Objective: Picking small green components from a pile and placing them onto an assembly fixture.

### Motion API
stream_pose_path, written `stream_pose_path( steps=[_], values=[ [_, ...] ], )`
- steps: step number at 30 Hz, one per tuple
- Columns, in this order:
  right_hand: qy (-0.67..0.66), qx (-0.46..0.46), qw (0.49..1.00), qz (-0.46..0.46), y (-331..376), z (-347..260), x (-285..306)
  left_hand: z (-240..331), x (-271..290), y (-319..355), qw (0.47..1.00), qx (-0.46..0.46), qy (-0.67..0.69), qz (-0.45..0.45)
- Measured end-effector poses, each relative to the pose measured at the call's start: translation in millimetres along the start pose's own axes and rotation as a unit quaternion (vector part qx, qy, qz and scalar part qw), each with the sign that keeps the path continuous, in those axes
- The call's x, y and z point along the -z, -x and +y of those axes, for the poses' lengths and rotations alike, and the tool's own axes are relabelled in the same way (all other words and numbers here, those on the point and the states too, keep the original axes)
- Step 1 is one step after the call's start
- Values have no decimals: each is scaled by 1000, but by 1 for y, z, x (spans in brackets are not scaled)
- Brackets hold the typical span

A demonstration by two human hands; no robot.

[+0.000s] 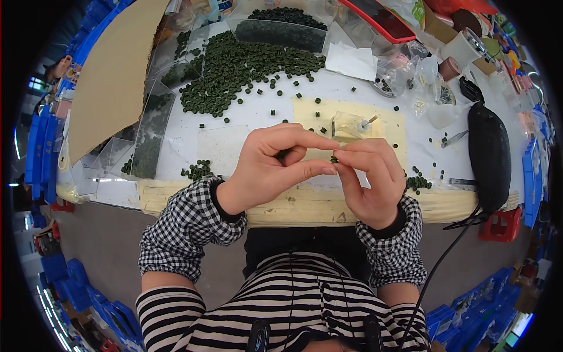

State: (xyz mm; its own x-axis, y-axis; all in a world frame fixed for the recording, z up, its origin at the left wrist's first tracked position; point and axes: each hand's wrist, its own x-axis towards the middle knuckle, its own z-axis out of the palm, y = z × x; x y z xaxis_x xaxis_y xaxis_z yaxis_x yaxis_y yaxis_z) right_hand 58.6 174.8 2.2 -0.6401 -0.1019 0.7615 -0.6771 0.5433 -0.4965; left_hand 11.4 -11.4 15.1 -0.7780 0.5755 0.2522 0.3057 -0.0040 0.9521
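My left hand (272, 167) and my right hand (375, 179) meet fingertip to fingertip above the front of the table. A small dark green spool-shaped piece (334, 159) sits between the fingertips, pinched by my right thumb and finger, with my left index finger and thumb close against it. Dark green also shows inside the curled fingers of my left hand, likely more of these pieces (282, 154); my fingers mostly hide them. Just beyond my hands, a pale block with an upright pin (369, 122) is fixed on a yellowish sheet (390, 126).
A large heap of dark green pieces (234, 64) spreads across the far left, near a clear bin (281, 35). Small piles (198, 170) lie by both forearms. Cardboard (117, 76) stands left. A red-cased phone (384, 20), tweezers (454, 138) and a black pouch (489, 155) are right.
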Motion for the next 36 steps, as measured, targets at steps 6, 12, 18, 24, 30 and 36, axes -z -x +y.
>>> stream_pose_path(
  steps=[6, 12, 18, 24, 30, 36],
  values=[
    [-31, 2, 999, -29, 3, -1, -2, -10, -3, 1, 997, -72, -38, 6],
    [-35, 9, 999, -37, 4, -1, -1, -8, -3, 1, 995, -84, -56, 1],
    [-31, 2, 999, -37, 6, -2, 0, -7, -2, 1, 994, -90, -58, -1],
    [18, 16, 1000, 5, 4, 3, -1, 2, -3, 1, 997, 70, 22, 11],
    [55, 22, 998, -8, 3, 5, -1, -10, 1, -7, 978, 167, 125, 2],
    [81, -19, 996, 33, 3, 3, -3, -17, 22, -18, 980, 165, 18, 109]
  ],
)
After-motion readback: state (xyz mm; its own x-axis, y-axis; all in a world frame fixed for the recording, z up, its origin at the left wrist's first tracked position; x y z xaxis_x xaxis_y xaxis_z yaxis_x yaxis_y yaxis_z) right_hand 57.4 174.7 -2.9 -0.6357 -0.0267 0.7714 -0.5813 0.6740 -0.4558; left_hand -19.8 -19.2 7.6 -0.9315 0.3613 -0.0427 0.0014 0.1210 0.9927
